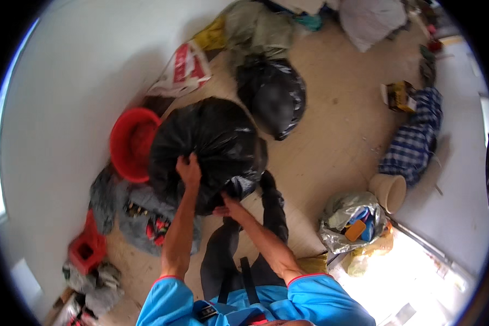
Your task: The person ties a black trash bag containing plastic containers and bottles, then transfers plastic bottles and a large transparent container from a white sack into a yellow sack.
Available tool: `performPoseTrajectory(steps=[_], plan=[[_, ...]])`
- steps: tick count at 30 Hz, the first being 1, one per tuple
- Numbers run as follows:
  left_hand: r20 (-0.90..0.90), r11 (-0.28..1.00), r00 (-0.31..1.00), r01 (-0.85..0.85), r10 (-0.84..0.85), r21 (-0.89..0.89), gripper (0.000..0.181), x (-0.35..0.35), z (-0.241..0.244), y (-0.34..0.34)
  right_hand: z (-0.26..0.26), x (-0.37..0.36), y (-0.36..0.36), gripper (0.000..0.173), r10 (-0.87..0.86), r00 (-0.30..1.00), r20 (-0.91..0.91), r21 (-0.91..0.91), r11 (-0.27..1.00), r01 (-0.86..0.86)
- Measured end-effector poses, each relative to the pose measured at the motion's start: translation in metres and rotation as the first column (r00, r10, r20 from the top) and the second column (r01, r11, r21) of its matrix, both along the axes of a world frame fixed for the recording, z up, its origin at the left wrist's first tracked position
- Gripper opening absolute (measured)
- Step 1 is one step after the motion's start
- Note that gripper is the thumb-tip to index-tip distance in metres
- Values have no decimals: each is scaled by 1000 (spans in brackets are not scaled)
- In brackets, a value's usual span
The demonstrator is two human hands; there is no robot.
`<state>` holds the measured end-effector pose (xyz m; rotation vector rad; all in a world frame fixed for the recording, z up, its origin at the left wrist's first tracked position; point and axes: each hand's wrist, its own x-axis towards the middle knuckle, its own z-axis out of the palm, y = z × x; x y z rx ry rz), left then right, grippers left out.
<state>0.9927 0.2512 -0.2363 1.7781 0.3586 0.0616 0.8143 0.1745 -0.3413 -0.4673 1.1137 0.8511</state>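
A large, full black plastic bag (212, 134) bulges in front of my legs. My left hand (188, 171) grips the gathered plastic at its top. Against the near lower side of the same bag lies my right hand (233, 208), its fingers apart; the bag hides part of the fingertips. Just left of the bag is a red plastic basin (132, 142), partly covered by it. A second black plastic bag (271, 95) rests on the floor beyond.
A grey bundle (136, 232) holding small items lies left of my legs. An open silvery bag (334, 232), a beige bucket (388, 192) and a blue checked bag (411, 142) line the right wall. White-and-red (187, 71) and olive sacks (261, 30) stand along the far left.
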Motion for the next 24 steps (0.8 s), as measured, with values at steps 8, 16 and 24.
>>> performPoseTrajectory(steps=[8, 16, 24], plan=[[52, 999, 999, -13, 10, 50, 25, -4, -36, 7, 38, 1, -21, 71, 43, 998, 45, 1, 999, -43], [3, 994, 998, -61, 61, 95, 27, -5, -36, -4, 33, 4, -31, 66, 38, 993, 112, -22, 999, -36], [131, 977, 989, -89, 64, 192, 24, 7, -55, 0, 23, 5, -33, 62, 88, 994, 72, 69, 993, -92]])
